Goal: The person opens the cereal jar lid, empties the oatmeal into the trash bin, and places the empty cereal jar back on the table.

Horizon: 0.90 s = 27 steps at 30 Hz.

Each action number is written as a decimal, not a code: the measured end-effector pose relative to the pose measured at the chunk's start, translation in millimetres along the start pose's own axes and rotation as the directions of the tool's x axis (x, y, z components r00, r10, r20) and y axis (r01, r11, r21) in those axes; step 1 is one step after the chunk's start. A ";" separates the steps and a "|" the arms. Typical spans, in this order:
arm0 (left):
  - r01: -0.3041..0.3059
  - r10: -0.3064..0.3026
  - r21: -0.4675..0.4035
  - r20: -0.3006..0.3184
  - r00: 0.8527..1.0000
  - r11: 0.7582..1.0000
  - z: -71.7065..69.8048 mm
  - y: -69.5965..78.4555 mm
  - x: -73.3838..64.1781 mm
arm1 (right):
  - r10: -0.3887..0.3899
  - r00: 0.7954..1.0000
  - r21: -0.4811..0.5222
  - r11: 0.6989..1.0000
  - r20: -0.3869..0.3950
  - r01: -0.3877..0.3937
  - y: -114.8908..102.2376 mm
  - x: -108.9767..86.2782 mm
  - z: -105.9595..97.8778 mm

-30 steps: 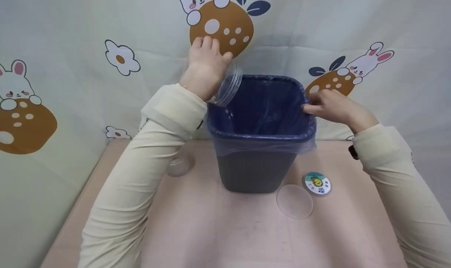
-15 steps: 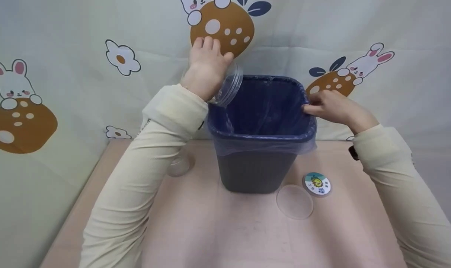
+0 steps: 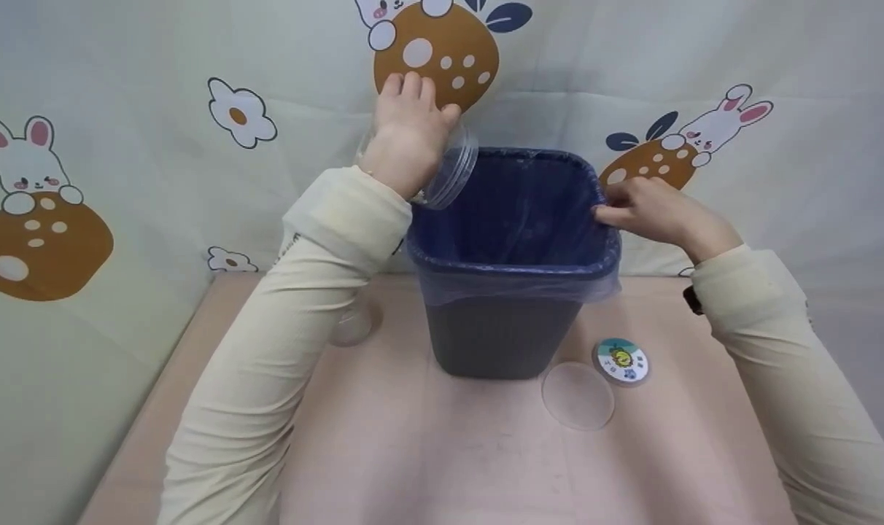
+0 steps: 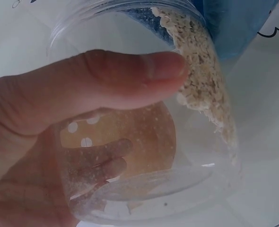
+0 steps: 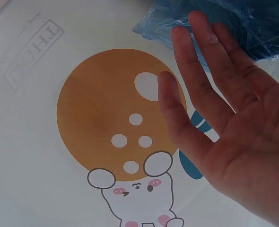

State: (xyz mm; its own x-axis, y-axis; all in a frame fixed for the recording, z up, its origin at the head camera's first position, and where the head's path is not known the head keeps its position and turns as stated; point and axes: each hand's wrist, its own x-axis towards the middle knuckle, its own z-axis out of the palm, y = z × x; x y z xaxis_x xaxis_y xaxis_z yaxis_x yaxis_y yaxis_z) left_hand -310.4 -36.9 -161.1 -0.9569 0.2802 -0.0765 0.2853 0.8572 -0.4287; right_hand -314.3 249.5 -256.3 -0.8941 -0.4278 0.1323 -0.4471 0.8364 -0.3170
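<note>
My left hand (image 3: 409, 138) grips a clear plastic jar (image 4: 144, 142) that lies tipped on its side, its mouth towards the bin's left rim in the head view. Beige flakes (image 4: 201, 71) bank along the jar's wall up to the mouth. A grey bin (image 3: 504, 335) stands upright, lined with a thin translucent bag (image 3: 511, 288) folded over its rim. At the bin's right rim is my right hand (image 3: 653, 208), thumb over the edge and the other fingers outside. In the right wrist view those fingers (image 5: 205, 52) reach fairly straight beside the bluish bag.
On the pink table (image 3: 486, 459), a clear round lid (image 3: 578, 396) lies in front of the bin. Beside it sits a round lid with a cartoon label (image 3: 622, 360). Another clear container (image 3: 352, 326) stands left of the bin, partly behind my left sleeve. A patterned cloth (image 3: 303, 65) hangs behind.
My left hand and the jar have shifted very slightly to the right. My right hand stays at the bin's rim.
</note>
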 end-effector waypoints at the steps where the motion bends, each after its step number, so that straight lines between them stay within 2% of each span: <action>1: 0.002 -0.002 -0.001 0.001 1.000 1.000 0.0 0.3 0.2 | 0.000 1.000 -0.002 1.000 -0.001 0.000 0.2 0.0 0.0; 27: 0.011 -0.011 0.009 -0.009 1.000 1.000 -0.3 4.4 2.2 | -0.032 0.999 -0.028 0.999 -0.019 0.031 2.2 1.2 0.7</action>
State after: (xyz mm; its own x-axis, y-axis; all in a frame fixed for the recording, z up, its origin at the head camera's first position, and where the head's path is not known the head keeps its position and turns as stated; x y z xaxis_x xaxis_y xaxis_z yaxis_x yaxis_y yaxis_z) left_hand -311.2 -32.3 -162.9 -0.9595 0.2745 -0.0635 0.2740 0.8564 -0.4376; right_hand -316.4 250.6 -257.6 -0.8798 -0.4477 0.1598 -0.4754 0.8319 -0.2863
